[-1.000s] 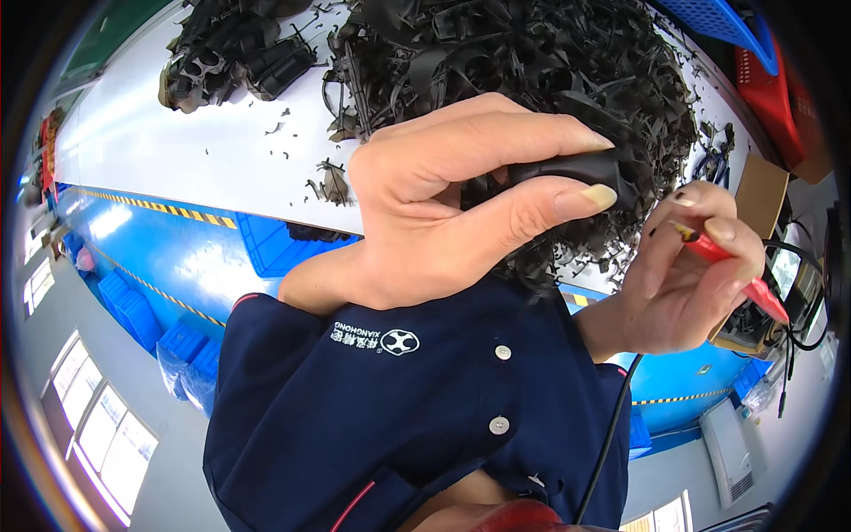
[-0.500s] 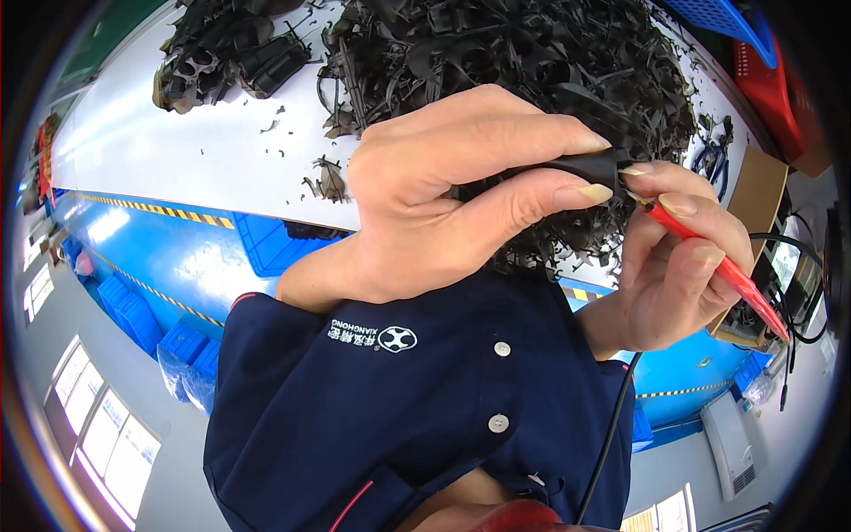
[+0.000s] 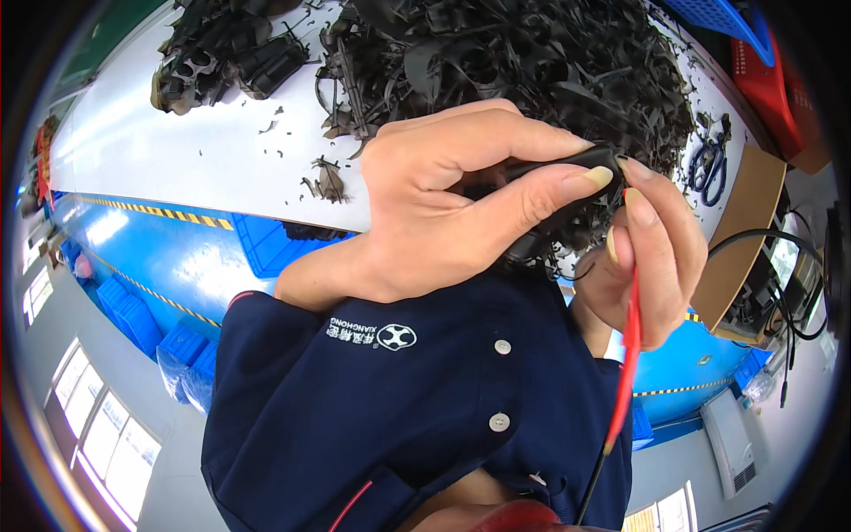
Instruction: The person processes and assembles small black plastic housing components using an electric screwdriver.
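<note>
My left hand [image 3: 443,208] pinches a black plastic part [image 3: 581,161] between thumb and forefinger, above the pile. Most of the part is hidden behind my fingers. My right hand [image 3: 656,239] is closed around a slim red-handled tool [image 3: 631,328], which slants down toward my shirt. The tool's upper tip is hidden by my fingers. My right forefinger meets the right end of the black part. Beneath and beyond both hands lies a large heap of black plastic parts and scraps [image 3: 496,62].
A second cluster of black moulded parts [image 3: 226,58] lies at the far left of the white table [image 3: 204,151]. Blue-handled scissors [image 3: 709,168] rest at its right, near a cardboard box [image 3: 740,230]. Red [image 3: 762,97] and blue baskets [image 3: 722,27] stand at the far right.
My right hand has shifted left and turned, so the red tool swung from slanting right to pointing down. The black part has tilted slightly in my left hand.
</note>
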Available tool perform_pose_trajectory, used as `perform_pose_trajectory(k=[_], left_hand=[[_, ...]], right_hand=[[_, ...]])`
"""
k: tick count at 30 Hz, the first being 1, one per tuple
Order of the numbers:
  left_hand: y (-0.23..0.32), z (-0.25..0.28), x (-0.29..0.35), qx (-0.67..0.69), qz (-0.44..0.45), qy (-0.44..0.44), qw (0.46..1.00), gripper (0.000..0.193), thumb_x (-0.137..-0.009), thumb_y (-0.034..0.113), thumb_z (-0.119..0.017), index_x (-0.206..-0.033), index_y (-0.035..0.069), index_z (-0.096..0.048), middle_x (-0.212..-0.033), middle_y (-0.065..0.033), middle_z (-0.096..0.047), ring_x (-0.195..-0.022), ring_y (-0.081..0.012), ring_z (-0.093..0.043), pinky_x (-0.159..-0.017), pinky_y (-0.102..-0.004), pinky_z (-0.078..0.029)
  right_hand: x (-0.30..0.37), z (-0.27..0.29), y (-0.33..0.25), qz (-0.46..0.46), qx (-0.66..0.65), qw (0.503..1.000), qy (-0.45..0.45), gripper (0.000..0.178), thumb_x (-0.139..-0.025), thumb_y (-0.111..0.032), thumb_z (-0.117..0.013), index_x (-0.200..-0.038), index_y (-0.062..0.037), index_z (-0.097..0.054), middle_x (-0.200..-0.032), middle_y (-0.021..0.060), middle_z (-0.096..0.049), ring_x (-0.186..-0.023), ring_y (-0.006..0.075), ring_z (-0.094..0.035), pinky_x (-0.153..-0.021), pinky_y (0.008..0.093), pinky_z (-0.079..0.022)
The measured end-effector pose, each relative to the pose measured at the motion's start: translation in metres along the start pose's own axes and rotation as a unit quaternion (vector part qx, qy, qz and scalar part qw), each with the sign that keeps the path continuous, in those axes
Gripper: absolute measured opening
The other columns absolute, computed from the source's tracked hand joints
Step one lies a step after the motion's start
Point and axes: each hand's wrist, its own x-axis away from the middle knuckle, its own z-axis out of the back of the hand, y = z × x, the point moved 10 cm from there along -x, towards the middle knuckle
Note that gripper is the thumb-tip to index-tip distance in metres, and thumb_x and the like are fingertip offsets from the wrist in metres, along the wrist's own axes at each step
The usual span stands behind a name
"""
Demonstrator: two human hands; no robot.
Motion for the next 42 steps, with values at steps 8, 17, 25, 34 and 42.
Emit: perform_pose_trajectory(k=[8,17,25,34,42], left_hand=[[-0.006,-0.007,0.005,0.039,0.018,0.035,0.998,0.012,-0.070,0.001,-0.069,-0.081,-0.001,-0.065,-0.062,-0.0040,-0.059,-0.047,-0.0028,-0.050,-0.039,-0.0158,-0.033],[-0.007,-0.016,0.004,0.079,0.074,-0.064,0.992,0.027,-0.076,0.003,-0.061,-0.099,-0.009,-0.058,-0.080,-0.0132,-0.059,-0.068,-0.0129,-0.057,-0.059,-0.0213,-0.044],[-0.005,-0.015,0.006,0.090,0.057,-0.084,0.991,0.028,-0.075,0.004,-0.061,-0.099,-0.010,-0.056,-0.082,-0.0153,-0.060,-0.071,-0.0157,-0.058,-0.061,-0.0238,-0.047],[-0.006,-0.018,0.007,0.212,0.043,-0.049,0.975,0.033,-0.079,0.007,-0.059,-0.105,-0.011,-0.048,-0.086,-0.0203,-0.058,-0.076,-0.0224,-0.060,-0.067,-0.0322,-0.051],[0.001,-0.018,0.004,0.151,0.035,-0.089,0.984,0.036,-0.078,0.005,-0.059,-0.108,-0.011,-0.047,-0.093,-0.0192,-0.056,-0.084,-0.0206,-0.057,-0.073,-0.0307,-0.047]], right_hand=[[0.022,0.020,0.015,-0.058,0.035,0.981,0.182,0.024,-0.082,-0.011,-0.058,-0.096,0.0073,-0.053,-0.083,0.0243,-0.056,-0.069,0.0271,-0.061,-0.056,0.0275,-0.052],[0.028,0.035,0.042,-0.180,-0.112,0.953,0.216,0.026,-0.088,-0.019,-0.049,-0.094,0.0060,-0.051,-0.079,0.0266,-0.057,-0.047,0.0154,-0.045,-0.044,0.0208,-0.040],[0.038,0.034,0.066,-0.303,-0.275,0.873,0.267,0.034,-0.092,-0.028,-0.038,-0.093,0.0047,-0.050,-0.080,0.0292,-0.057,-0.031,0.0066,-0.033,-0.032,0.0157,-0.028],[0.047,0.020,0.075,-0.298,-0.502,0.767,0.265,0.031,-0.091,-0.024,-0.037,-0.090,0.0045,-0.049,-0.078,0.0256,-0.050,-0.038,0.0095,-0.035,-0.034,0.0159,-0.028],[0.027,0.023,0.063,-0.216,-0.461,0.827,0.237,0.032,-0.090,-0.028,-0.040,-0.089,0.0026,-0.050,-0.072,0.0207,-0.051,-0.039,0.0095,-0.035,-0.034,0.0157,-0.030]])
